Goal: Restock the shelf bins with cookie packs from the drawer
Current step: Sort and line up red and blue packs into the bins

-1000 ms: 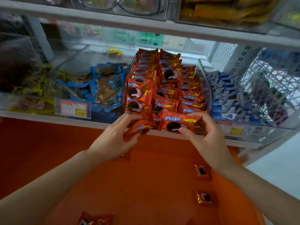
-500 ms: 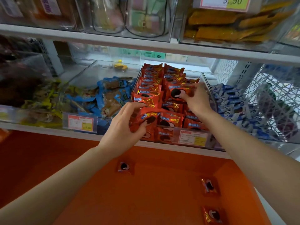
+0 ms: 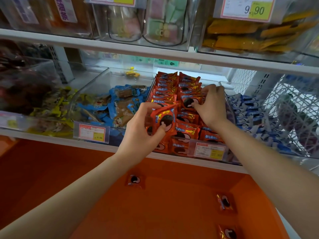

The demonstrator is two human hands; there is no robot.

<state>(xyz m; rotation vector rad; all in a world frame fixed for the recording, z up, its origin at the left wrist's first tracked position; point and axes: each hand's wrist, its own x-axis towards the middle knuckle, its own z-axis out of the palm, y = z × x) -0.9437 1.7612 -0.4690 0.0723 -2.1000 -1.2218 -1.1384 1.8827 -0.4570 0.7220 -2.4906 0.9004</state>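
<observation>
A clear shelf bin (image 3: 229, 107) holds rows of red cookie packs (image 3: 168, 83). My left hand (image 3: 139, 135) grips a small stack of red cookie packs (image 3: 164, 120) at the bin's front left, thumb on the top one. Deeper in the bin, my right hand (image 3: 212, 106) rests on an upright red cookie pack (image 3: 189, 101), fingers pinching it among the rows. Below lies the open orange drawer (image 3: 155, 213) with three loose cookie packs: one near the back (image 3: 135, 180) and two at the right (image 3: 225, 201) (image 3: 228, 232).
A bin of blue and brown snack packs (image 3: 119, 102) stands left of the cookie bin, a bin of blue-white packs (image 3: 248, 111) right of it. A white shelf board (image 3: 155, 52) with more bins runs close above. Price tags (image 3: 92, 132) hang on the bin fronts.
Both hands rose from the bin's front edge. My right hand carried its pack deeper into the bin and now sets it among the rows. My left hand lifted its packs slightly.
</observation>
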